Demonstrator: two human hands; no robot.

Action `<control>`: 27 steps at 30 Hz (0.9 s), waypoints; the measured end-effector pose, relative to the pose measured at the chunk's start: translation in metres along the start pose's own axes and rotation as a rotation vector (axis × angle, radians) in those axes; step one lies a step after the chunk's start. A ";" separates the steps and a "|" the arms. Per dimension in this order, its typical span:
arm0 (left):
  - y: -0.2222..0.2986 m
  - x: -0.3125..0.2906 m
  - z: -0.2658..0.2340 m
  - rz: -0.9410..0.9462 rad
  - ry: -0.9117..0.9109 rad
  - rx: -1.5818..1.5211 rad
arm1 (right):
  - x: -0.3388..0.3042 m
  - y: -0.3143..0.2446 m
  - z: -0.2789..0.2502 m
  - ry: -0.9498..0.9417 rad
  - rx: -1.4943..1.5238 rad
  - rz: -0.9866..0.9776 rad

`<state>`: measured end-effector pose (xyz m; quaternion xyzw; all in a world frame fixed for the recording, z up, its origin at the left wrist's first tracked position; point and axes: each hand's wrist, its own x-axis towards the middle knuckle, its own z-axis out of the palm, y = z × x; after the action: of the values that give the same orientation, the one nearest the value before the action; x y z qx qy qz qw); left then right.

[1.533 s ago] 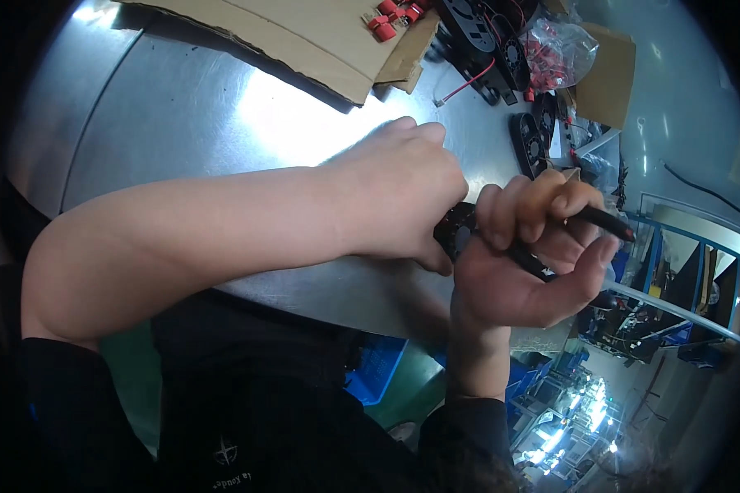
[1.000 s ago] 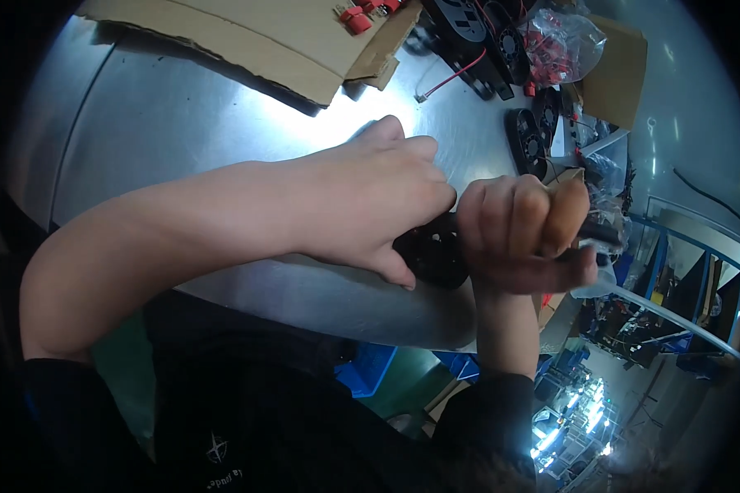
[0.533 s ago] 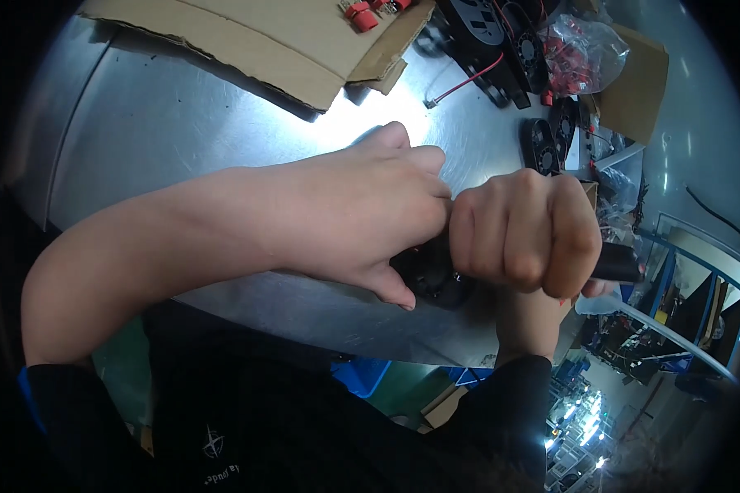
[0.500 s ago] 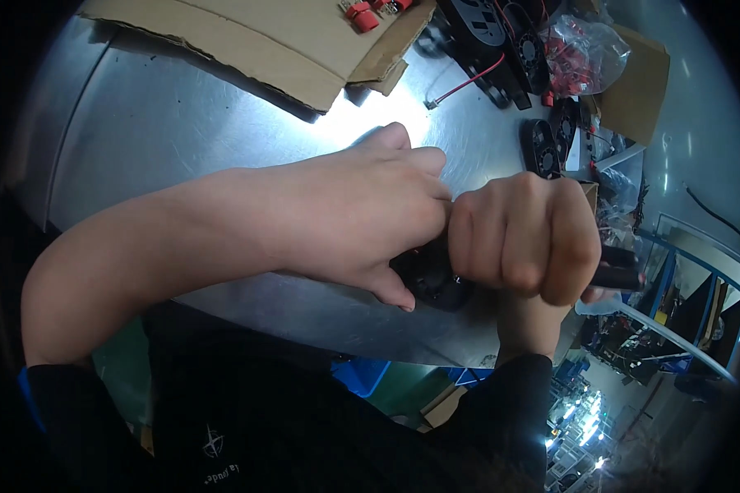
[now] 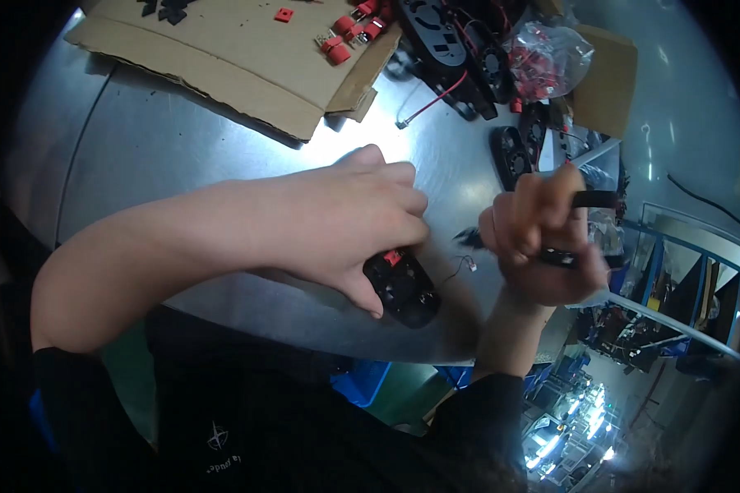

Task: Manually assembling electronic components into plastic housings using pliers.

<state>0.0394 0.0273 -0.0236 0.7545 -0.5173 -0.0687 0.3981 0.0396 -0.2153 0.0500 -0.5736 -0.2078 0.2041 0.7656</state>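
Our black housing lies on the steel table near its front edge, partly covered by our left hand. We have that hand closed over it from the left, the thumb pressed along its near side and the bent fingers hiding its far side. A small red piece sits on the housing, just beside our knuckles, and a thin wire with a pale connector lies on the table to the right.

Our right hand, blurred, is curled around a black-handled tool, apart from the housing; the tool's dark point shows on the left and we cannot tell whether its tips meet.

Farther out, we have red parts on a cardboard sheet, black fan units to its right, then a clear bag of red pieces beside a cardboard box
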 end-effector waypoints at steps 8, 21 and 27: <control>0.001 0.010 -0.018 -0.299 0.056 -1.045 | -0.049 0.007 0.025 0.056 -0.780 0.346; 0.021 0.017 -0.016 -0.635 -0.066 -1.075 | -0.050 0.010 0.030 0.312 -0.480 0.320; 0.035 0.009 -0.018 -0.450 0.065 -0.584 | -0.052 0.016 0.030 0.425 -0.631 0.358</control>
<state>0.0274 0.0243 0.0142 0.7057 -0.2840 -0.2753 0.5878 -0.0210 -0.2163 0.0380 -0.8363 0.0052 0.1374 0.5307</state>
